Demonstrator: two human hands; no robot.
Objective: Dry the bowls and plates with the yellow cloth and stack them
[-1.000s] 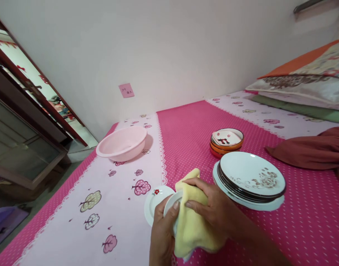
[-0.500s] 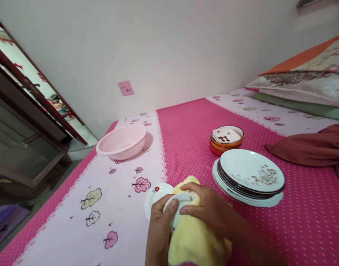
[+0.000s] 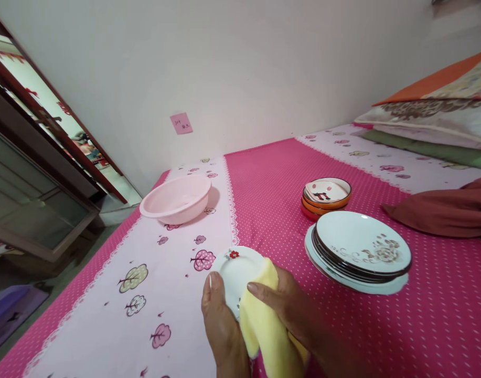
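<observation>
My left hand [image 3: 220, 320] grips the near edge of a small white plate [image 3: 237, 269] with a red flower on its rim, held low over the bed. My right hand [image 3: 287, 307] presses a yellow cloth [image 3: 264, 323] against the plate's right side, fingers closed on the cloth. I cannot tell whether a second small plate lies under the held one.
A stack of large white plates [image 3: 360, 249] with a floral print sits to the right. Behind it is a stack of small orange and red bowls [image 3: 325, 195]. A pink basin [image 3: 176, 198] stands at the far left. A brown cloth [image 3: 445, 210] and pillows [image 3: 433, 118] lie at right.
The cloth has slid from the plate's top toward me and to the right, uncovering the plate's face. The plate now faces up more, and my left hand has shifted to its near edge.
</observation>
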